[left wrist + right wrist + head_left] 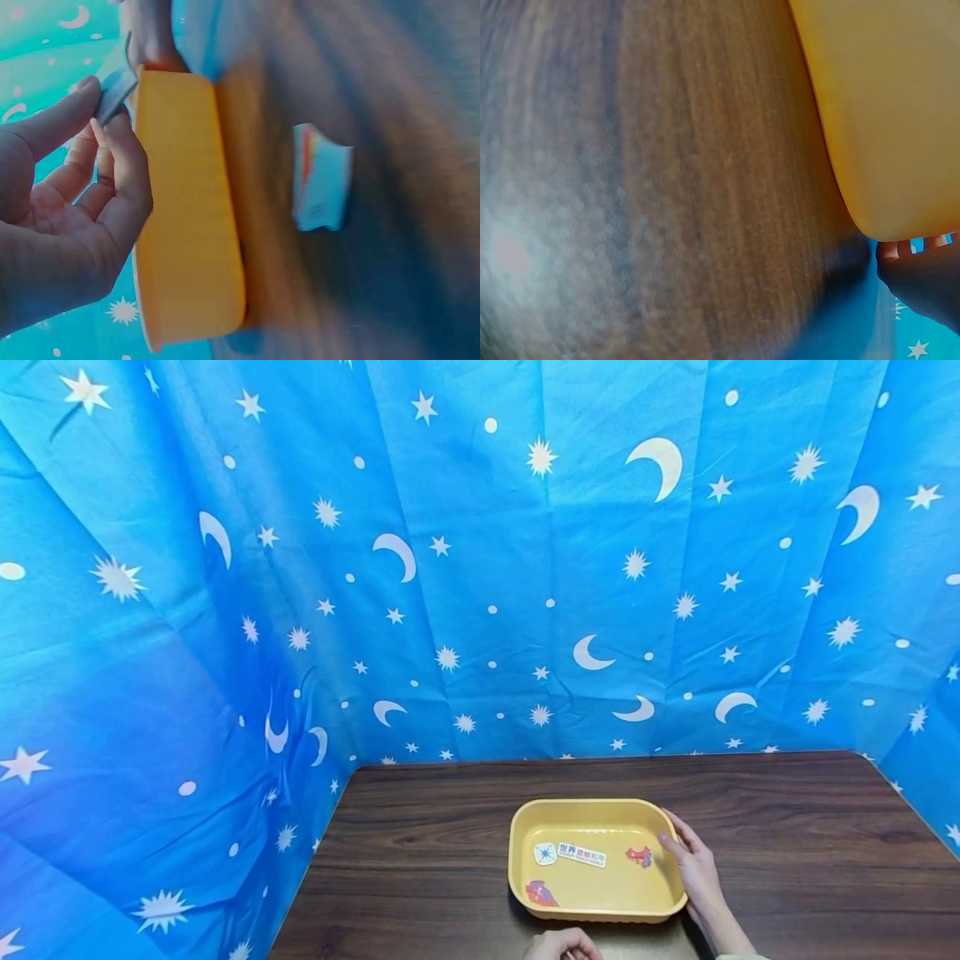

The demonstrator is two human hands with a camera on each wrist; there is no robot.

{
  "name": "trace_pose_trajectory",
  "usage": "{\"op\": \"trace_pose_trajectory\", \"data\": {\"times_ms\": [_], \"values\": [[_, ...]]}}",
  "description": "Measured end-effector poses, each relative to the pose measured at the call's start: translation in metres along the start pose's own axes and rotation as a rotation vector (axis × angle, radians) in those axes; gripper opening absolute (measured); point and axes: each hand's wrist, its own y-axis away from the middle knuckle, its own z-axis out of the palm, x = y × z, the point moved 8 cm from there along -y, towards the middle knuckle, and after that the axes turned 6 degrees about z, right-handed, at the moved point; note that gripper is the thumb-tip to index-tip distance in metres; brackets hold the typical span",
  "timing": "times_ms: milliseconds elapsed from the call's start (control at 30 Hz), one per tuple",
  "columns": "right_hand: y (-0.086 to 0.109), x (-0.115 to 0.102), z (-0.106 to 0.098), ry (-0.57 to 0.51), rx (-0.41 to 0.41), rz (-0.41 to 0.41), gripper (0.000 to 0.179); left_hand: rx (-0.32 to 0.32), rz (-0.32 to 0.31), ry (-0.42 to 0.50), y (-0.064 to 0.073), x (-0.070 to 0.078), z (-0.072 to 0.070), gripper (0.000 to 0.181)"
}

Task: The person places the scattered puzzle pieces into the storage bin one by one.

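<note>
A yellow rectangular tub (pixel 600 893) with rounded corners stands on the table. My right hand (pixel 697 870) grips its right end, thumb over the rim and fingers outside the wall. Close to the tub's near side is my left hand (pixel 561 943), cut off by the bottom edge in the head view. In the left wrist view it pinches a small, thin, greyish flat piece (pixel 116 91) between thumb and fingers, its face turned from sight. Inside the tub show a white compass-like sticker (pixel 545 853), a strip with Chinese lettering (pixel 582 855), a red figure (pixel 638 857) and a purple-red figure (pixel 542 893).
A small pale piece with a red-orange stripe (pixel 322 180), blurred, lies on the dark wood-grain table (pixel 412 860) near the tub in the left wrist view. Blue cloth (pixel 487 527) printed with moons and stars hangs behind and beside the table.
</note>
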Motion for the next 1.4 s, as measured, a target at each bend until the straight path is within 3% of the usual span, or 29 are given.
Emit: {"op": "trace_pose_trajectory", "data": {"times_ms": [167,333,467,600,833,1133,1267,1400], "values": [[-0.001,0.0,0.001,0.011,-0.01,0.015,0.051,0.02,-0.005,0.227,-0.005,0.014,-0.009,0.017],[0.0,0.0,0.001,0.015,-0.014,0.007,0.051,0.071,-0.018,0.212,-0.013,0.029,-0.022,0.014],[0.0,-0.001,0.0,0.012,-0.001,-0.003,0.052,0.143,-0.044,0.209,-0.024,0.04,-0.034,0.014],[-0.001,0.001,0.0,0.015,0.007,0.005,0.052,0.188,-0.031,0.206,-0.038,0.05,-0.043,0.016],[-0.003,0.002,-0.001,0.019,0.005,0.001,0.052,0.186,-0.02,0.293,-0.059,0.062,-0.047,0.024],[-0.004,0.002,-0.001,0.034,0.015,-0.012,0.053,0.152,-0.016,0.28,-0.092,0.071,-0.062,0.031],[-0.004,0.002,-0.002,0.031,0.016,-0.017,0.054,0.109,-0.032,0.236,-0.108,0.069,-0.071,0.026],[-0.004,0.001,-0.003,0.031,0.031,-0.035,0.054,0.082,-0.095,0.184,-0.121,0.056,-0.076,0.019]]}}
